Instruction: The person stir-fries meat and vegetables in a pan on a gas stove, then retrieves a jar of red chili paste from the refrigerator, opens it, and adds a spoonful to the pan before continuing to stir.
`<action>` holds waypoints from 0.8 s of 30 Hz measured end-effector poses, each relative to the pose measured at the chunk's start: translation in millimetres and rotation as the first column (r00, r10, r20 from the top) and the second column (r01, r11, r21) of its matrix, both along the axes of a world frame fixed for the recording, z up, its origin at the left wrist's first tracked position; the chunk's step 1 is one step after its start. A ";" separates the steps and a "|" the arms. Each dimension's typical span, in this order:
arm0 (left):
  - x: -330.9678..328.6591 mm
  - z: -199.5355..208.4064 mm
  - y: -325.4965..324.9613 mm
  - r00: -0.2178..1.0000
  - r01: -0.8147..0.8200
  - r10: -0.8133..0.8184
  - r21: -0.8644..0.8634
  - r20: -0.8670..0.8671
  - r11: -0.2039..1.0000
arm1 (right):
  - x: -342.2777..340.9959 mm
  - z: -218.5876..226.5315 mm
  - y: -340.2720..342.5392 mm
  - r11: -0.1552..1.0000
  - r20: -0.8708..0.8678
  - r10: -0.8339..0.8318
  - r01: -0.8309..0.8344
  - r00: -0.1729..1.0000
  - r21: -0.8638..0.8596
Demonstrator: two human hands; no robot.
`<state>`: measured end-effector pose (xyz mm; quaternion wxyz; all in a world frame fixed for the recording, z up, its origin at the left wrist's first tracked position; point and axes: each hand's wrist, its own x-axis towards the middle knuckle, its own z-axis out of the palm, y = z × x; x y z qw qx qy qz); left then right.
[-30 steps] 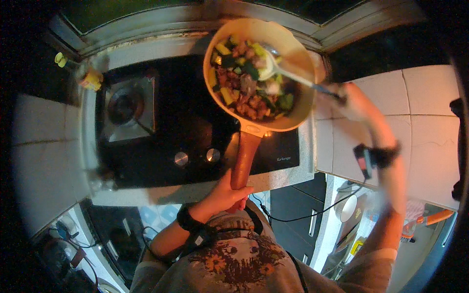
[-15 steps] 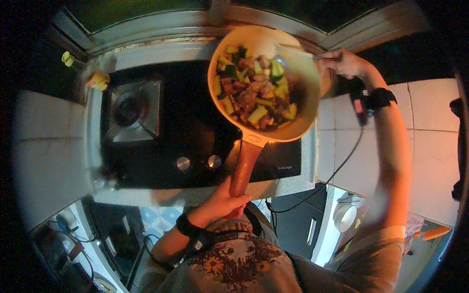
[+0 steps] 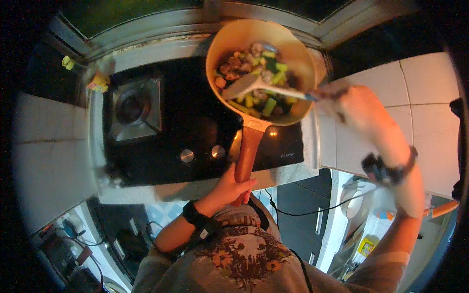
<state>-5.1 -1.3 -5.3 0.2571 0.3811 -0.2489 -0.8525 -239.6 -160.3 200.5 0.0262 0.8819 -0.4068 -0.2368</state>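
A cream frying pan [image 3: 234,36] full of chopped green and brown food [image 3: 256,78] sits over the right side of a black cooktop [image 3: 195,122]. My left hand [image 3: 229,185] grips the end of the pan's orange-brown handle [image 3: 246,151]. My right hand [image 3: 354,107], blurred, holds the grip of a pale spatula [image 3: 244,85] whose blade lies in the food at the pan's middle.
A steel gas burner [image 3: 134,107] is on the cooktop's left, with two round knobs [image 3: 200,154] near its front edge. A small yellow container [image 3: 97,80] stands at the back left. White tiled counter [image 3: 425,97] extends to the right. A window frame [image 3: 161,29] runs along the back.
My right hand swung from the pan's right rim downward and back to the pan, now pushing the spatula into the food. The pan and left hand stayed put.
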 end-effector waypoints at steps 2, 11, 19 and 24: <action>0.0 -0.2 0.1 1.000 0.005 -0.005 -0.004 -0.018 1.000 | -5.2 17.6 26.2 0.998 -0.016 0.024 -0.025 1.000 -0.054; -0.3 -0.7 -1.0 0.999 0.000 0.000 -0.004 -0.036 1.000 | -3.7 65.3 74.4 0.918 -0.070 -0.390 0.394 0.918 0.043; -1.1 0.6 -0.5 0.998 -0.030 0.030 0.007 -0.061 1.000 | 13.0 -79.7 77.7 0.864 0.132 -0.422 0.442 0.897 -0.240; -1.0 0.6 -1.7 0.999 -0.019 0.019 0.007 -0.043 1.000 | 14.2 -110.4 34.8 0.851 0.141 -0.441 0.463 0.886 -0.250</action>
